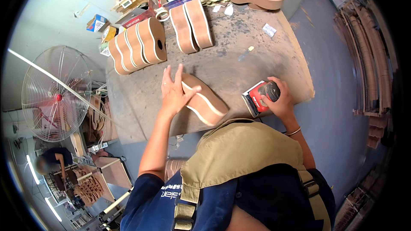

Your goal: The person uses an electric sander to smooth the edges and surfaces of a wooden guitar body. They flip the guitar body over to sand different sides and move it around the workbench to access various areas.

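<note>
In the head view, I see a person at a wide, worn grey-brown counter (231,72). The person's left hand (173,96) is wide, with its fingers spread apart. It is over one end of a curvy light-brown wooden body with cream edges (204,99), shaped like a small guitar. The thumb crosses in front of the wood, but I can't tell if it presses on it. The wooden body is near the front edge of the counter, between the two hands, with its curved side up.

The right hand (281,100) is curled around a red and black power sander with a flat base (259,96). The sander is just to the right of the wooden body and doesn't touch it. I can't tell if its base meets the counter.

Farther back on the left stands a row of brown wavy wooden bodies with cream edges (133,48), and one has a dark round hole. Beside it is a pair of matching brown wooden bodies (186,28). A thin cutter with a yellow end (246,53) lies to the right. A big round wire fan with a red middle (58,97) is off to the left.
</note>
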{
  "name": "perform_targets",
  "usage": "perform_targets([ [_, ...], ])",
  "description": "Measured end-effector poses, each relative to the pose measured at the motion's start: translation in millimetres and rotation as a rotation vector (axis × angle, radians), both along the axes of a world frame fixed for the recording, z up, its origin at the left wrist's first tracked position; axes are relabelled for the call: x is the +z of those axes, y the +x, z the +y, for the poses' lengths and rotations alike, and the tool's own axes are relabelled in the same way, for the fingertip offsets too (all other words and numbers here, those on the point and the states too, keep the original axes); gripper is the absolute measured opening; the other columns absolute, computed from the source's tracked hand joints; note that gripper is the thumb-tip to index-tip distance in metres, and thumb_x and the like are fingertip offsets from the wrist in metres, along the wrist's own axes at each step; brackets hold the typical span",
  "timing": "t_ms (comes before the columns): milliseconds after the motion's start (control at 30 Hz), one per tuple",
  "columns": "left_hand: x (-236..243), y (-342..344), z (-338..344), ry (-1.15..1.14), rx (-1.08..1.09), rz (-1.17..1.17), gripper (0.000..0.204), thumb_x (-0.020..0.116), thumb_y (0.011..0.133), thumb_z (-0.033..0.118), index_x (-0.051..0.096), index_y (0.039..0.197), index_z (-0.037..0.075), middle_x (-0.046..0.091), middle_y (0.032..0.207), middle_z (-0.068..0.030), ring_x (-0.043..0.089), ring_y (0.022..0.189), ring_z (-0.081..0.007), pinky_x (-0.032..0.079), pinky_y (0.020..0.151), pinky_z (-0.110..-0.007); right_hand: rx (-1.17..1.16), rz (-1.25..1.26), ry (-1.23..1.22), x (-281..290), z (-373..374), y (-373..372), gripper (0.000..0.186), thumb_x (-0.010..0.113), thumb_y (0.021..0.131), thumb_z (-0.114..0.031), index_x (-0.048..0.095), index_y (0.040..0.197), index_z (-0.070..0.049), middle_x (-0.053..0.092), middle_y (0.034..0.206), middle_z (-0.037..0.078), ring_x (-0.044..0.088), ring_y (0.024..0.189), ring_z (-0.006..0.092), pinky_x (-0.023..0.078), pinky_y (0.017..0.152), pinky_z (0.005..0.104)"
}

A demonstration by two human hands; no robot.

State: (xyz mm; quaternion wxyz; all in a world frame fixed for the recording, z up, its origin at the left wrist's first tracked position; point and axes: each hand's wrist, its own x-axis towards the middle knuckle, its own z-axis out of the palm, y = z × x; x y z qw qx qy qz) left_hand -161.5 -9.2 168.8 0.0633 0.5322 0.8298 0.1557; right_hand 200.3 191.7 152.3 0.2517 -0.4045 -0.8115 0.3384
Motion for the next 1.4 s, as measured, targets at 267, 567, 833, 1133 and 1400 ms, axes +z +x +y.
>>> perform_targets([
  [267,2.5,-0.4,-7.1,0.044,-0.229,-0.225,0.084,0.105,0.064,0.034,0.058,0.127,0.002,0.057,0.118,-0.0207,0.056,0.112,-0.0446,0.049,0.098,-0.052,-0.154,-0.048,0.028,17.5,-17.8,24.3,0.067,0.092,0.077,-0.016,0.068,0.139,-0.018,0.069,0.119,0.010,0.072,0.108,0.0315,0.059,0.094,0.0441],
  [567,-3.9,103.5,-39.4,0.107,-0.036,-0.195,0.084,0.093,0.077,0.030,0.052,0.142,-0.004,0.058,0.114,-0.0238,0.061,0.108,-0.0439,0.053,0.089,-0.053,-0.116,0.024,0.034,62.8,-12.7,-29.1,0.067,0.091,0.077,-0.012,0.067,0.139,-0.017,0.068,0.121,0.012,0.071,0.111,0.0335,0.059,0.096,0.0440],
  [833,-6.6,127.4,-17.6,0.086,0.031,-0.156,0.089,0.090,0.079,0.046,0.054,0.143,-0.005,0.062,0.114,-0.0209,0.070,0.092,-0.0419,0.060,0.074,-0.052,0.084,-0.006,0.259,83.7,-30.2,-113.0,0.067,0.091,0.078,-0.015,0.068,0.140,-0.019,0.066,0.123,0.012,0.071,0.108,0.0346,0.061,0.087,0.0455],
  [1133,-5.3,137.0,-13.6,0.072,0.090,-0.282,0.085,0.090,0.080,0.036,0.052,0.148,0.001,0.061,0.126,-0.0190,0.067,0.113,-0.0425,0.057,0.089,-0.054,0.298,-0.151,0.382,91.1,-47.5,-128.5,0.081,0.095,0.068,-0.009,0.068,0.143,-0.020,0.064,0.128,0.011,0.070,0.106,0.0344,0.061,0.085,0.0453],
  [1400,-5.0,141.4,-13.5,0.095,0.117,-0.309,0.082,0.088,0.081,0.033,0.051,0.147,0.001,0.059,0.128,-0.0204,0.064,0.117,-0.0434,0.055,0.092,-0.055,0.339,-0.132,0.346,93.6,-44.2,-127.4,0.079,0.093,0.068,-0.008,0.069,0.143,-0.019,0.065,0.126,0.011,0.071,0.104,0.0334,0.061,0.085,0.0437],
])
